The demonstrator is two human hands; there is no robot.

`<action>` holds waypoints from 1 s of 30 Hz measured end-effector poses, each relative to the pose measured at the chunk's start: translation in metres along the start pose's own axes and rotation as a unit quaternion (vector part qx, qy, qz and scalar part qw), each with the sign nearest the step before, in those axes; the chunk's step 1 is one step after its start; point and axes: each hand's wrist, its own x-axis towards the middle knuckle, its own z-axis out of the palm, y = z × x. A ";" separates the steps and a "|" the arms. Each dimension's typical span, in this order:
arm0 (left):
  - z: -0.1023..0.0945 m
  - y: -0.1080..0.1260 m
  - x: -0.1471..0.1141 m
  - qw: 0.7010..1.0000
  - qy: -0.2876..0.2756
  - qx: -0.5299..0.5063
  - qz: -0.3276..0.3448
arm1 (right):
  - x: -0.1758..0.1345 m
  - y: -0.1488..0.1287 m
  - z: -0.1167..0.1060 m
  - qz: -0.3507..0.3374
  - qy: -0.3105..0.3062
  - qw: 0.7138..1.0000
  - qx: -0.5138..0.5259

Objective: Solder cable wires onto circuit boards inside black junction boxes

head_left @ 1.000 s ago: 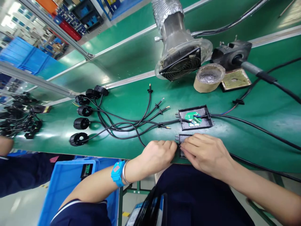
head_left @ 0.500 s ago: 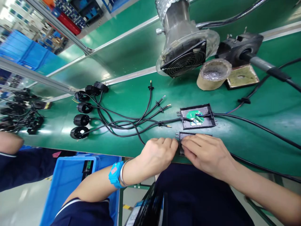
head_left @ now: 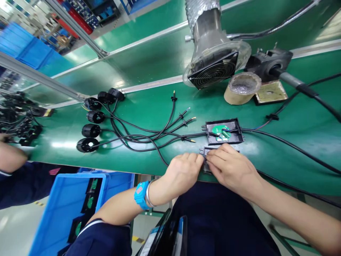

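Left hand [head_left: 185,170]: your fingers are curled closed at the nine o'clock end of the near housing, apparently on the left cable; the fingertips are hidden.
Right hand [head_left: 230,163]: your fingers are bunched over the housing, tips turned towards nine o'clock; whether they pinch anything, I cannot tell.
Near housing [head_left: 207,150]: it lies close to the near edge of the green bench [head_left: 144,110], largely covered by your right hand. Expect it light and stiff, apt to slide or twist, so steady it by the outer walls; the tabs at nine o'clock look thin enough to snap.
Left cable [head_left: 160,153]: it comes in from ten o'clock to your left hand. Likely bendy but springy, best held by its jacket close to the wall.
Right cable [head_left: 282,183]: it trails from your right hand towards four o'clock; its drag could turn so light a housing.
Far housing [head_left: 233,123]: at twelve o'clock, just beyond. Its circuit board [head_left: 217,128] and thin wires look the fragile part; hold the rim.
Black sockets [head_left: 91,130]: well apart, between nine and ten o'clock. Probably hard and smooth; take them by their round shells.
Soldering iron [head_left: 290,80]: between one and two o'clock. Treat it as hot; grip only the handle.
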 end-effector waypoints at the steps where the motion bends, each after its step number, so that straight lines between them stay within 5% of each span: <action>1: 0.001 0.000 0.000 1.000 0.008 -0.023 -0.007 | -0.002 -0.001 -0.002 0.006 0.016 1.000 0.008; 8: 0.017 -0.007 0.000 0.981 0.066 -0.173 -0.064 | -0.019 0.005 -0.005 0.017 0.002 1.000 -0.006; 15: 0.035 -0.032 0.010 0.960 0.206 -0.175 0.064 | -0.022 0.011 -0.005 0.004 -0.028 1.000 -0.002; 21: 0.033 -0.040 0.010 0.963 0.221 -0.063 0.141 | -0.022 0.013 -0.005 0.000 -0.018 1.000 0.006; 25: 0.028 -0.034 0.004 0.973 0.200 -0.067 0.093 | -0.017 -0.002 -0.008 0.024 -0.014 1.000 -0.012; 30: 0.018 -0.024 0.001 0.966 0.169 -0.197 0.016 | -0.007 -0.038 -0.003 0.069 0.011 0.991 -0.116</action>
